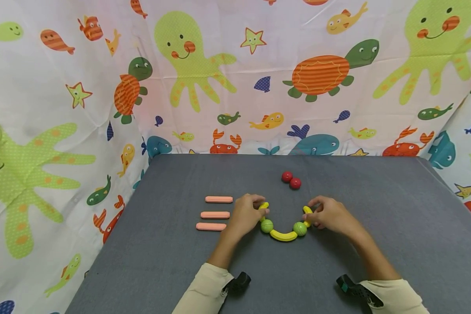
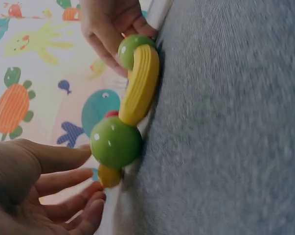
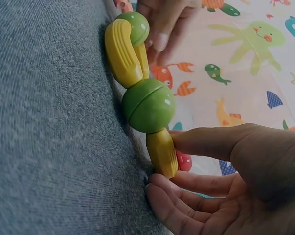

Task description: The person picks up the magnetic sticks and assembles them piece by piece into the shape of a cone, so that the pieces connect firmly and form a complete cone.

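Three yellow bananas (image 1: pixel 283 236) and two green balls (image 1: pixel 267 226) are alternating in a U on the grey surface (image 1: pixel 161 270). Left hand (image 1: pixel 245 213) is pinching the left-end banana (image 1: pixel 264 205); right hand (image 1: pixel 331 213) is pinching the right-end banana (image 1: pixel 307 209). Two red balls (image 1: pixel 295 183) are lying beyond, three pink sticks (image 1: pixel 215 215) leftward.

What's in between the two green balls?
A curved yellow piece lies between the left green ball and the right green ball; the head view shows it.

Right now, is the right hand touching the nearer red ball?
Apart. The head view shows it: a strip of grey tabletop separates the right hand from the nearer red ball.
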Motion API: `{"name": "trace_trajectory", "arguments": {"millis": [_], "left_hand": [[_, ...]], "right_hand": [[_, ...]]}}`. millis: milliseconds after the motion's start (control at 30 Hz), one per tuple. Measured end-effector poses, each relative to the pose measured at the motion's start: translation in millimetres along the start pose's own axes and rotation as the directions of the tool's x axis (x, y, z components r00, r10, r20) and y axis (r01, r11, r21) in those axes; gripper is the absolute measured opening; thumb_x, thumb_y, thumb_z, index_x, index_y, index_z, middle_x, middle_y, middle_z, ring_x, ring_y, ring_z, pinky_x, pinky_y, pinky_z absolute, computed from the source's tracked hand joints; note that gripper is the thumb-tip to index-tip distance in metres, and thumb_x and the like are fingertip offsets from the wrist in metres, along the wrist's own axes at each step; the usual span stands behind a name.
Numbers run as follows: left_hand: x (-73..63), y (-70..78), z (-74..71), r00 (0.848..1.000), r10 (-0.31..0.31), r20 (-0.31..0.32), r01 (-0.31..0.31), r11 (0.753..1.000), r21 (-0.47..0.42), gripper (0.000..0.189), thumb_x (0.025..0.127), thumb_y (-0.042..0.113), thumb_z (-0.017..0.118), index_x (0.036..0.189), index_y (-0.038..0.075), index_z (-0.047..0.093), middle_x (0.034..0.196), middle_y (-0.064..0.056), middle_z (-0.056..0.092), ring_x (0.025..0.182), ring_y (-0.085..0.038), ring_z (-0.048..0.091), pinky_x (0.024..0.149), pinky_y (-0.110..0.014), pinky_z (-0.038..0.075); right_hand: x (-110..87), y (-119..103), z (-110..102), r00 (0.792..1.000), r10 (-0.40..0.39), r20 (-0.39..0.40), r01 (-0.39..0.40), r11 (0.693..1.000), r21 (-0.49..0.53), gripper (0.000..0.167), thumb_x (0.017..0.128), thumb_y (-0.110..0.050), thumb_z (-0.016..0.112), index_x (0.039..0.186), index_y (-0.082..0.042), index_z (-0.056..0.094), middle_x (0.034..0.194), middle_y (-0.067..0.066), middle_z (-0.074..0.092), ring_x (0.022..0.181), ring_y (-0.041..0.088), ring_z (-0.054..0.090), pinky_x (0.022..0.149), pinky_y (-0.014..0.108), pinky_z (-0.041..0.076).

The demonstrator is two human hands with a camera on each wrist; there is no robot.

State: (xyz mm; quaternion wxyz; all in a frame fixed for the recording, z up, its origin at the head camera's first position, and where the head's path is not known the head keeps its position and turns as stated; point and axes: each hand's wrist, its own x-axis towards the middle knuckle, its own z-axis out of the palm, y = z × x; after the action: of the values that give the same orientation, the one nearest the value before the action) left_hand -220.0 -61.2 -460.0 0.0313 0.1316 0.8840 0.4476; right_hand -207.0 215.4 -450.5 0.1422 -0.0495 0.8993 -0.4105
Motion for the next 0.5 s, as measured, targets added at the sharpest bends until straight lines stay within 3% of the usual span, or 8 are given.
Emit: {"name": "trace_trajectory", "arguments": {"millis": [233,500], "left_hand": [[1.9,-5.9,2.1,0.996,-0.083,0.042,0.081,0.996,0.027,0.031,0.095,0.017,0.081,0.123,0.004,0.078,0.109,-0.006,0.078,0.097,-0.015,0.07,0.084,-0.036,0.059],[1.4,-7.2,4.2,0.993,-0.097,0.07,0.094,0.995,0.04,0.032,0.093,0.02,0.084,0.122,0.007,0.078,0.105,0.0,0.076,0.095,-0.011,0.067,0.083,-0.031,0.057]], "right_hand": [[1.0,-0.9,2.4,1.0,0.006,-0.014,-0.006,1.0,-0.02,0.043,0.092,-0.023,0.081,0.125,0.003,0.069,0.096,0.007,0.073,0.077,0.018,0.069,0.069,0.035,0.059],[1.9,-0.8,2.6,0.999,-0.029,-0.044,0.027,0.998,-0.051,0.039,0.089,-0.018,0.081,0.121,0.002,0.072,0.091,0.006,0.072,0.074,0.018,0.069,0.064,0.035,0.053]]}}
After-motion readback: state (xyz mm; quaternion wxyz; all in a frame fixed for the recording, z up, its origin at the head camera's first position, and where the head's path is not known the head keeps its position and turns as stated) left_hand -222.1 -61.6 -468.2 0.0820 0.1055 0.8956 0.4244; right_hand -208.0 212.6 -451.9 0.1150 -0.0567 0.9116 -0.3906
